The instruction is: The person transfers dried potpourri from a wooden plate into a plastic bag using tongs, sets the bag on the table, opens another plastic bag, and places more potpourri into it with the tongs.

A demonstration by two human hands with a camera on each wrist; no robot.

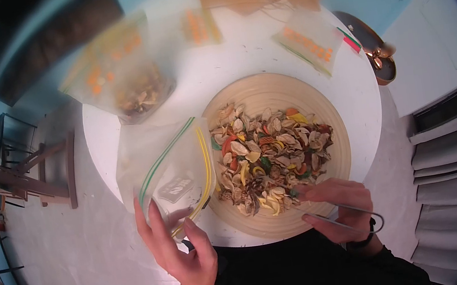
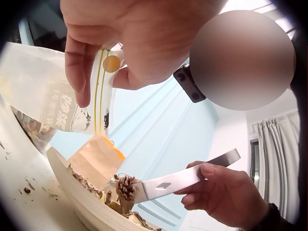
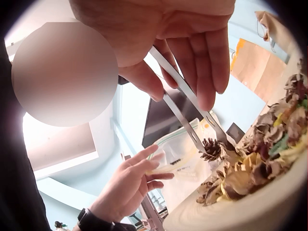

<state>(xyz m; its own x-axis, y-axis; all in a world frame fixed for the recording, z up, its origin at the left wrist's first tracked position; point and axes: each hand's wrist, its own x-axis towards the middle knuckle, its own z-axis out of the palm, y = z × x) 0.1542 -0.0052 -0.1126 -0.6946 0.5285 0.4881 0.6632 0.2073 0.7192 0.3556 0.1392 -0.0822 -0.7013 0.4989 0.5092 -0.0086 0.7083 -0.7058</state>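
The round white worktop point(image 1: 349, 97) fills the middle of the frame and carries a wooden bowl point(image 1: 330, 129) of dried potpourri point(image 1: 268, 157). My left hand point(image 1: 179, 252), at lower left, pinches the open zip bag point(image 1: 171, 167) beside the bowl. My right hand point(image 1: 341, 208), at lower right, squeezes metal tweezers point(image 2: 185, 180), which grip a small pine cone point(image 2: 126, 186) above the bowl's near edge

Shiny metal tongs point(image 2: 183, 180), clear plastic bag point(image 1: 170, 161), wood bowl point(image 1: 328, 129)
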